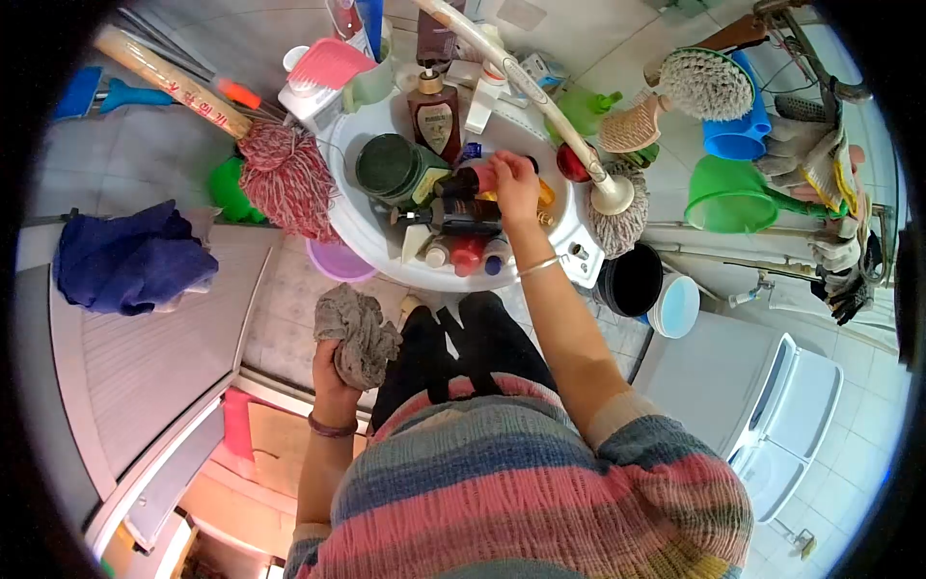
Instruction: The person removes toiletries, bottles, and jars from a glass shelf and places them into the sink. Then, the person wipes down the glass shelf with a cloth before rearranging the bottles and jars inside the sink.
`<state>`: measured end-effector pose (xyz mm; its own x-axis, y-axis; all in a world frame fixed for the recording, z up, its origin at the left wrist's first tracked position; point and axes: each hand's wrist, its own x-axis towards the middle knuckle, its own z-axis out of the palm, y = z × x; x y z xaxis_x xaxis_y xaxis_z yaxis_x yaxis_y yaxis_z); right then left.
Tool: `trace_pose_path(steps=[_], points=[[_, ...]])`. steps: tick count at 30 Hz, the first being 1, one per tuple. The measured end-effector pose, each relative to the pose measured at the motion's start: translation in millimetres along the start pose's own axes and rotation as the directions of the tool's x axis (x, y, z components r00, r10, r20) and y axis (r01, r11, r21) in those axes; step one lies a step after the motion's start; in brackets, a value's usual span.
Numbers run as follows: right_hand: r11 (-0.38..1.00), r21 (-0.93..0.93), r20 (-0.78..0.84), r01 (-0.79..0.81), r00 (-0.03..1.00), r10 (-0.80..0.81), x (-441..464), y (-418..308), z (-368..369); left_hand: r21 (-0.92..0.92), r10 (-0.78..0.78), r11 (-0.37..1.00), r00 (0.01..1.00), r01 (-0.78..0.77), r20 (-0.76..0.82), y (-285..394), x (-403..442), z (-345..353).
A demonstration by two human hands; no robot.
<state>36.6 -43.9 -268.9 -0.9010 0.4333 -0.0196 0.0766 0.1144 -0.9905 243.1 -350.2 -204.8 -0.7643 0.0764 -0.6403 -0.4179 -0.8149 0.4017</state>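
Observation:
My left hand [333,374] is closed around a crumpled grey cloth [357,333], held in front of my legs. Over the white washbasin [371,249], my right hand [514,183] has its fingers curled down on the end of a pinkish bottle with a dark cap [458,183]; the fingertips are partly hidden. Several other bottles lie in the basin, among them a black bottle [463,217] and a red-capped one [469,256]. A large dark green jar [386,169] leans at the left, near a brown pump bottle [435,118].
A white pipe [526,82] slants across the basin's right side. A red string mop [285,174] hangs at the left. To the right are a green basin [728,198], a black bucket [630,280] and a white washing machine [704,386]. A purple basin [338,262] sits on the floor.

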Motion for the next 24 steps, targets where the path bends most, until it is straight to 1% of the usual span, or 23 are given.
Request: trace_pose_path(steps=[1,4,7,10,12,13,15,16,17,18,20,21,24], points=[[0.916,0.325,0.103,-0.236,0.971,0.214,4.4,-21.4,7.9,-0.003,0.006,1.000,1.000,-0.006,-0.004,1.7,-0.9,-1.6],[0.881,0.277,0.248,-0.382,0.915,0.319,40.7,-21.5,21.5,0.016,-0.013,1.000,1.000,0.014,-0.005,7.0,-5.6,-1.0],[0.643,0.395,0.391,-0.656,0.754,0.528,67.2,-19.3,32.1,-0.002,-0.016,1.000,1.000,0.016,0.009,11.0,-8.7,5.9],[0.505,0.465,0.502,-0.727,0.686,0.527,83.6,-12.0,39.1,-0.044,0.010,0.999,1.000,-0.009,0.014,7.3,-15.4,8.8],[0.448,0.463,0.503,-0.765,0.643,0.577,86.6,-13.7,45.1,-0.048,0.035,0.998,0.999,-0.034,0.028,7.0,-16.6,11.1],[0.413,0.476,0.501,-0.776,0.626,0.598,88.0,-14.4,46.7,-0.010,0.056,0.998,0.998,-0.056,-0.014,8.4,-18.2,20.9],[0.341,0.486,0.526,-0.804,0.581,0.621,92.9,-5.1,47.1,-0.042,0.048,0.998,0.990,-0.043,0.131,12.4,-17.3,36.5],[0.326,0.470,0.543,-0.820,0.560,0.626,96.0,-1.1,47.2,-0.057,0.048,0.998,0.978,-0.037,0.204,14.7,-15.2,44.7],[0.311,0.456,0.559,-0.834,0.540,0.630,98.8,1.6,47.1,-0.049,0.086,0.996,0.989,-0.081,0.119,13.6,-11.0,57.6],[0.295,0.444,0.573,-0.846,0.521,0.633,101.3,4.6,46.0,-0.037,0.094,0.995,0.991,-0.091,0.093,14.5,-4.0,69.2],[0.261,0.470,0.601,-0.843,0.522,0.605,104.4,10.0,41.6,-0.014,0.108,0.994,0.993,-0.107,0.046,16.8,13.8,92.9],[0.245,0.483,0.613,-0.841,0.524,0.591,105.8,12.6,38.5,-0.021,0.146,0.989,0.989,-0.145,0.032,16.0,24.7,107.5],[0.588,0.327,0.505,-0.740,0.663,0.553,96.9,16.5,29.4,-0.075,0.157,0.986,0.975,-0.147,0.158,20.0,56.1,145.5]])
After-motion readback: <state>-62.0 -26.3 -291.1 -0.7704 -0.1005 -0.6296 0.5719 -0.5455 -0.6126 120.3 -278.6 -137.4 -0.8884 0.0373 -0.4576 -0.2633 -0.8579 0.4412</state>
